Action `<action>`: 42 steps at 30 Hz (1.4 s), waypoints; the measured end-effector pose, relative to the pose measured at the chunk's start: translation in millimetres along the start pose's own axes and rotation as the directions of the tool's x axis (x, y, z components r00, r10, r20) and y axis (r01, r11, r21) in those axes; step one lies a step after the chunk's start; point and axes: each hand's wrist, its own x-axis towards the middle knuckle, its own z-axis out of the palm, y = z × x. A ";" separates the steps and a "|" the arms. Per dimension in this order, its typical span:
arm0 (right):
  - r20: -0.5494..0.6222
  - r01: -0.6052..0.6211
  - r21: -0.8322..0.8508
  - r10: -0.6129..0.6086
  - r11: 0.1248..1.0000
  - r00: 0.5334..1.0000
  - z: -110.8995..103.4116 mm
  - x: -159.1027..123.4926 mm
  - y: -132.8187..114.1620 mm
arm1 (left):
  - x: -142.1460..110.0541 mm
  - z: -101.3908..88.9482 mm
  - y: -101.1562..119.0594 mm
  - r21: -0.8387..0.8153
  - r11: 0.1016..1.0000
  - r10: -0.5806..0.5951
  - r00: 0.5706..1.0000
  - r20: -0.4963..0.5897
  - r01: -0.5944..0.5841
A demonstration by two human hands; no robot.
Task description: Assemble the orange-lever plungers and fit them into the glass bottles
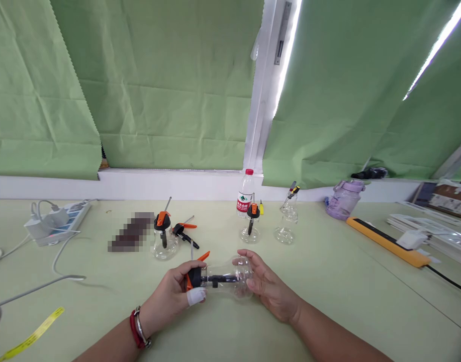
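A clear flared bottle lies on its side between my hands just above the table, a black tube inside it. My left hand, its thumb wrapped in white tape, grips the bottle's black-and-orange cap. Around the wide base curl the fingers of my right hand. Beyond them stand two similar bottles with black-and-orange caps, one on the left and one near the middle. A loose black-and-orange cap with a black tube lies beside the left one.
An uncapped clear bottle holds some thin-handled tools. Behind are a red-capped water bottle and a purple jug. An orange power strip lies right; a white power strip with cables is left. Yellow tape lies front left.
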 end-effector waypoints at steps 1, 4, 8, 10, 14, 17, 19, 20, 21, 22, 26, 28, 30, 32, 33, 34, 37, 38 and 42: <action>-0.003 -0.005 0.000 0.005 1.000 1.000 -0.4 -0.1 -0.3 | -0.1 0.3 0.3 -0.001 1.000 0.002 1.000 -0.003 -0.002; -0.012 -0.050 0.011 0.050 0.999 0.999 -1.8 1.1 0.7 | -0.2 1.0 0.7 -0.011 1.000 0.006 1.000 -0.005 -0.006; 0.000 -0.099 0.004 0.099 0.995 0.995 -4.1 4.1 4.7 | -0.6 1.0 0.0 0.005 1.000 0.027 1.000 0.014 -0.027; 0.000 -0.098 -0.026 0.098 0.995 0.995 -5.6 5.4 7.1 | -0.9 1.1 -0.8 0.012 0.999 0.031 0.999 0.022 -0.032; -0.007 -0.138 -0.100 0.138 0.985 0.990 -7.6 6.8 10.0 | -2.0 1.2 -2.0 0.020 0.999 0.035 0.999 0.033 -0.035; -0.027 -0.185 -0.125 0.183 0.975 0.983 -6.8 6.2 9.3 | -2.3 0.7 -0.2 0.020 0.999 0.032 0.999 0.025 -0.033; -0.014 -0.184 -0.113 0.183 0.977 0.983 -5.6 4.9 7.9 | -1.9 0.1 2.6 0.010 1.000 0.020 1.000 0.005 -0.021; 0.000 -0.168 -0.101 0.169 0.981 0.986 -5.2 4.2 7.2 | -1.6 -0.2 4.2 0.007 1.000 0.016 1.000 -0.011 -0.016; 0.015 -0.148 -0.089 0.150 0.985 0.989 -5.0 3.4 6.4 | -1.2 -0.5 5.7 0.006 1.000 0.013 1.000 -0.027 -0.013; 0.028 -0.126 -0.080 0.129 0.989 0.991 -5.0 2.7 5.8 | -0.8 -0.7 6.8 0.006 1.000 0.012 0.999 -0.041 -0.012; 0.046 -0.084 -0.085 0.088 0.993 0.995 -7.5 1.6 4.4 | -0.1 -0.7 7.0 -0.022 1.000 0.018 0.999 -0.036 -0.019; 0.042 -0.100 -0.098 0.105 0.990 0.994 -9.0 2.1 4.4 | 0.0 -0.5 5.1 -0.032 0.999 0.020 1.000 -0.021 -0.021; 0.043 -0.133 -0.114 0.139 0.984 0.989 -10.1 3.0 5.1 | 0.0 -0.4 3.4 -0.025 0.999 0.020 1.000 -0.007 -0.020; 0.050 -0.167 -0.139 0.176 0.976 0.983 -11.1 4.3 7.1 | -0.1 -0.5 2.4 -0.016 1.000 0.020 1.000 0.001 -0.020; 0.052 -0.176 -0.155 0.186 0.972 0.981 -11.6 5.0 8.7 | -0.2 -0.5 2.2 -0.012 1.000 0.022 1.000 0.003 -0.022; 0.049 -0.182 -0.171 0.193 0.968 0.980 -12.3 5.8 10.5 | -0.2 -0.6 2.1 -0.008 1.000 0.024 1.000 0.004 -0.024; 0.011 -0.183 -0.193 0.188 0.964 0.982 -14.3 7.5 15.8 | -0.3 -0.9 2.0 0.014 0.999 0.028 1.000 0.009 -0.028; -0.001 -0.181 -0.191 0.185 0.965 0.983 -14.6 7.7 16.8 | -0.3 -1.1 2.0 0.021 0.999 0.029 1.000 0.012 -0.029; 0.006 -0.147 -0.170 0.150 0.974 0.989 -13.2 5.7 13.9 | 0.2 -2.0 3.3 0.021 0.999 0.028 1.000 -0.005 -0.028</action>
